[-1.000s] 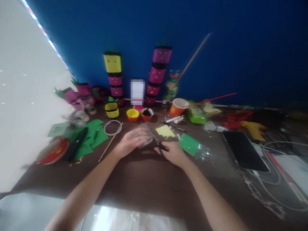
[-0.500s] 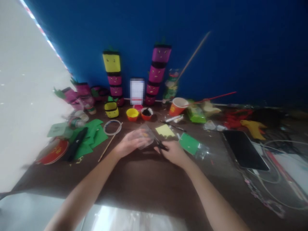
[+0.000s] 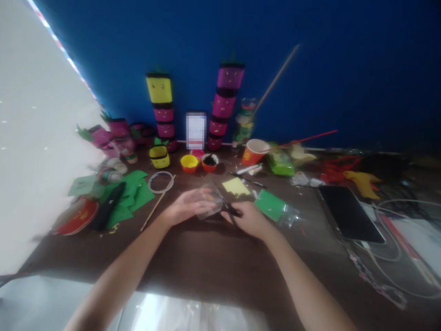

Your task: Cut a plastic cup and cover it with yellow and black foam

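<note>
Near the middle of the dark table, my left hand (image 3: 186, 205) grips a piece of clear plastic (image 3: 210, 209), with a small yellowish spot by its fingertips. Closed round the handles of black scissors (image 3: 230, 210) is my right hand (image 3: 248, 217). The scissor blades meet the right edge of the plastic; blur hides whether they cut into it. Beyond the hands lie a yellow paper square (image 3: 236, 186) with a ragged lower edge and a green sheet (image 3: 270, 205). A yellow cup (image 3: 189, 163) and a cup of black paint (image 3: 210, 162) stand further back.
Stacked purple and yellow boxes with faces (image 3: 223, 105) lean on the blue wall. Green sheets (image 3: 139, 197), a tape roll (image 3: 161, 183) and a stick (image 3: 153, 211) lie left. A paper cup (image 3: 254, 152), a tablet-like black device (image 3: 350, 214) and cables (image 3: 396, 262) are right.
The clear plastic has turned slightly and its edge sits a little lower and further right. Both hands stay in nearly the same place, with the scissors still held.
</note>
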Demonstrator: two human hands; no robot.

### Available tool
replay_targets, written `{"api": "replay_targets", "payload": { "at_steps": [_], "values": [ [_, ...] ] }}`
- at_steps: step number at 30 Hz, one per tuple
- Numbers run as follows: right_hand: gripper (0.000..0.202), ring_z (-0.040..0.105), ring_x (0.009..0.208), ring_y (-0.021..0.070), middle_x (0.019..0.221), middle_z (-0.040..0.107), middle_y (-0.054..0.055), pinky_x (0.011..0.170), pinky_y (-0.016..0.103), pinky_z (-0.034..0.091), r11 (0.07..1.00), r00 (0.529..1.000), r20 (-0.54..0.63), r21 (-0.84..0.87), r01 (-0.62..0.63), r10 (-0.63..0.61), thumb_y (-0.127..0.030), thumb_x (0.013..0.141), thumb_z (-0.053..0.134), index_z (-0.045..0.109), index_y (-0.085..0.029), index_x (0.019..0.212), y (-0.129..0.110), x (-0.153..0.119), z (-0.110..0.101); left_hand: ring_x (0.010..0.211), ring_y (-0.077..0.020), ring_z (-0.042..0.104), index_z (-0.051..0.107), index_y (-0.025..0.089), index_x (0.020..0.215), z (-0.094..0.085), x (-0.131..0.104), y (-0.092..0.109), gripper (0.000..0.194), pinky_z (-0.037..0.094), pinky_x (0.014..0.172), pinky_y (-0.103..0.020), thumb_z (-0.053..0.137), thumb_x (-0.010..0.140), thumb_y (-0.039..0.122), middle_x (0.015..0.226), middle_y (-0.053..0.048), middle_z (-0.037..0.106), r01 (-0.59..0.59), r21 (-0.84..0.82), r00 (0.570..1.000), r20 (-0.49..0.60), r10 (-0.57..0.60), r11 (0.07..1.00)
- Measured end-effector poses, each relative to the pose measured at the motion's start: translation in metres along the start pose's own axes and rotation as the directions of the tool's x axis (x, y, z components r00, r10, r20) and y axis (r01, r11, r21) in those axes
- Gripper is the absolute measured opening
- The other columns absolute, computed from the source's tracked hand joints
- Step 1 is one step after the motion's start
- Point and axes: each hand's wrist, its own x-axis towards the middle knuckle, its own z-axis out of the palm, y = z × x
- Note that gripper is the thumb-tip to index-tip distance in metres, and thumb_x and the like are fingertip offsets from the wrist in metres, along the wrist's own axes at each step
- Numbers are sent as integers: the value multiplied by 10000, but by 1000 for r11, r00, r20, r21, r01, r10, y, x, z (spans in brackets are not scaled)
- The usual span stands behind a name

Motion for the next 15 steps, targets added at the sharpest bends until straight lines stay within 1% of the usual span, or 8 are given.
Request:
{"api": "replay_targets", "payload": {
  "at_steps": [3,7,10,15],
  "values": [
    [478,335,482,79,479,415,-23,451,201,278,1000,1000,8,21,-15,14,-565,740,521,538,-142,519,2,0,0,1027,-285,620,574,107,1159,-3,0,0,507,397,975,-439,716,684,212,1069,-152,659,11,-21,1000,6,-10,1000],
    [490,325,490,80,481,373,-30,445,202,254,999,1000,11,51,-13,13,-573,734,529,526,-141,503,4,1,-2,988,-271,634,597,79,1137,-8,0,0,499,439,920,-397,683,706,315,1043,-159,673,52,-108,999,6,-52,993],
    [474,340,494,83,486,392,-30,454,204,264,999,1000,11,41,-9,9,-562,746,524,537,-144,523,3,1,-2,956,-253,643,604,78,1131,-11,0,-1,474,455,890,-383,634,740,345,1030,-150,679,72,-158,997,-4,-73,985],
    [397,406,492,93,501,488,-12,473,206,286,999,1000,17,-38,-4,5,-494,754,534,551,-155,549,-4,-1,-4,938,-274,650,605,69,1117,-11,1,-2,458,459,850,-385,667,717,284,1013,-157,676,117,-102,993,44,-113,988]
  ]
}}
